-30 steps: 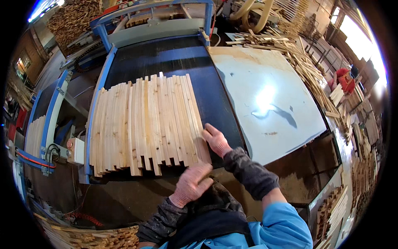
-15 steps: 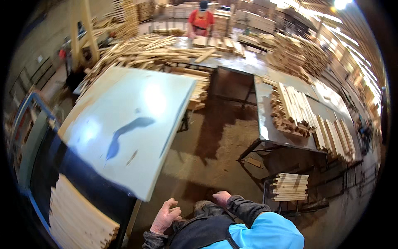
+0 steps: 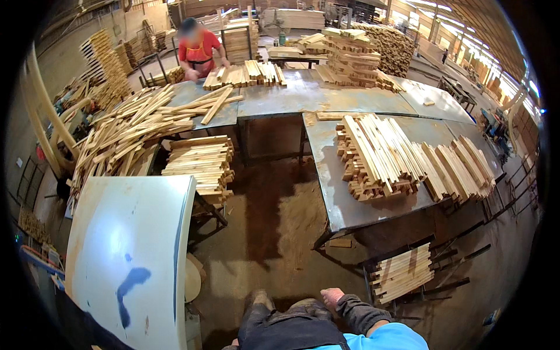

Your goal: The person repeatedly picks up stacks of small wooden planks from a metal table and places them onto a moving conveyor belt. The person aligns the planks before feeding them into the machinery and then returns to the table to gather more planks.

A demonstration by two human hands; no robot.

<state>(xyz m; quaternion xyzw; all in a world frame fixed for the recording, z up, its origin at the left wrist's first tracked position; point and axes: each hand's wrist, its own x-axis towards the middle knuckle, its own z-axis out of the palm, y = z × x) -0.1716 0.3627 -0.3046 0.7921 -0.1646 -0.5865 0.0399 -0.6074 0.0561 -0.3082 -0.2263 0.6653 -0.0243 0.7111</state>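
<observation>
Left hand (image 3: 235,343) nearly all cut off at lower edge, grip can't tell. Right hand (image 3: 332,297) curled near the lap, nothing seen in it, palm hidden, opening can't tell. Pale square-cut wooden strips (image 3: 402,273) sit on low dark metal stand (image 3: 449,287), right. Beyond: grey metal bench (image 3: 340,214), more strips stacked.

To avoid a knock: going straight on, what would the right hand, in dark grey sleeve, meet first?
Possibly the dark metal stand below pale wooden strips; nearer, the right hand seems to point forward-left over dusty brown floor, though depth is unclear.
</observation>
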